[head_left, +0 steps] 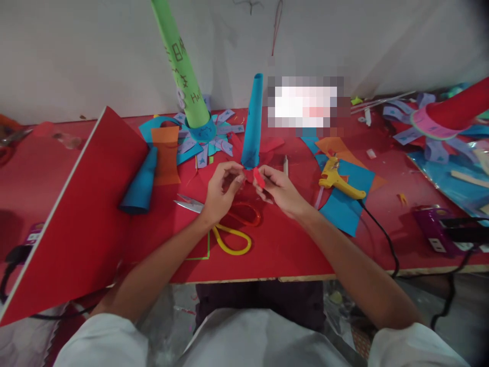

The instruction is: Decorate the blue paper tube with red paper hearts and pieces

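My left hand [225,187] is closed, thumb and fingers curled towards each other by the foot of a blue paper tube [252,122]; whatever lies between its fingertips is too small to make out. Between the thumb and fingers of my right hand [278,189] is a small red paper piece [259,178]. The blue tube stands upright just beyond both hands, narrowing towards its top. Under my left wrist lie large scissors [234,239] with one yellow and one orange-red handle loop, blades pointing left.
A red board [80,219] leans upright at left, beside a blue paper cone [141,188]. Behind stands a green paper tube [187,76] with paper petals. At right, a yellow glue gun [338,181] with a black cord rests on blue paper [349,214], near a purple power strip [435,232].
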Motion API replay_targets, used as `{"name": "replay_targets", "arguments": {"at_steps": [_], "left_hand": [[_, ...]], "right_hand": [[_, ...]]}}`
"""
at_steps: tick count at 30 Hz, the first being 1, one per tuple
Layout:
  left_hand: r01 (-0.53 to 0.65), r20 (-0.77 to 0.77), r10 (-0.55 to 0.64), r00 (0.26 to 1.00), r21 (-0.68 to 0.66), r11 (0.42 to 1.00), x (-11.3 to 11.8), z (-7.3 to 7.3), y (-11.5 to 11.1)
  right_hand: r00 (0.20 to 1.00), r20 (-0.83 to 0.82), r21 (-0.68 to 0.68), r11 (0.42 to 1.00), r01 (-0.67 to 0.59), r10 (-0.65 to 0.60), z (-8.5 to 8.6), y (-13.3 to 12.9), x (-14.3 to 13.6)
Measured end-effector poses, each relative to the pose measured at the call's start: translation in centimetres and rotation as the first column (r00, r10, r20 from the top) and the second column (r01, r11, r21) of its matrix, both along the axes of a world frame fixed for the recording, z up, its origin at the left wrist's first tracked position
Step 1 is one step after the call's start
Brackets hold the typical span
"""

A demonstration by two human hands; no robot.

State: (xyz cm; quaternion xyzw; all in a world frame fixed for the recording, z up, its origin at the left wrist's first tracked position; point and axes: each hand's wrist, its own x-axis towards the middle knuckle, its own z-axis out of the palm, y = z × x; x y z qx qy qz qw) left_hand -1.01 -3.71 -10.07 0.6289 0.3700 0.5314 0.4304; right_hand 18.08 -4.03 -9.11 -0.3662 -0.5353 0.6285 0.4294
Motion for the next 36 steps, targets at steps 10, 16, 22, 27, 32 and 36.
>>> {"name": "replay_targets", "arguments": {"at_steps": [10, 16, 22, 27, 32, 36], "left_hand": [[0.285, 0.051, -0.281, 0.958, -0.123, 0.951, -1.4, 0.5, 1.0], [0.246, 0.047, -0.242, 0.969, -0.110, 0.963, -1.0, 0.5, 0.9], [0.123, -0.052, -0.126, 0.991, -0.050, 0.991, -1.3, 1.4, 1.2], [0.060, -0.246, -0.038, 0.969, 0.083, 0.995, -1.8, 4.5, 2.3], [0.082, -0.342, -0.006, 0.940, 0.209, 0.974, -1.5, 8.5, 3.9], [0.023, -0.261, 0.038, 0.965, 0.226, 0.974, -0.7, 11.0, 5.5]], "right_hand": [[0.977, -0.020, -0.037, 0.976, -0.214, 0.213, 0.7, -0.7, 0.3], [0.966, 0.015, -0.052, 0.965, -0.258, 0.259, 1.0, -0.8, 0.2], [0.955, 0.265, 0.121, 0.978, -0.168, 0.131, 1.3, 0.4, 2.3], [0.952, 0.253, 0.348, 0.934, 0.077, -0.173, 3.8, 1.3, 3.7], [0.863, 0.413, 0.586, 0.810, -0.007, -0.291, 7.7, 2.2, 3.7], [0.880, 0.378, 0.665, 0.746, -0.041, -0.288, 10.3, 4.1, 4.1]]}}
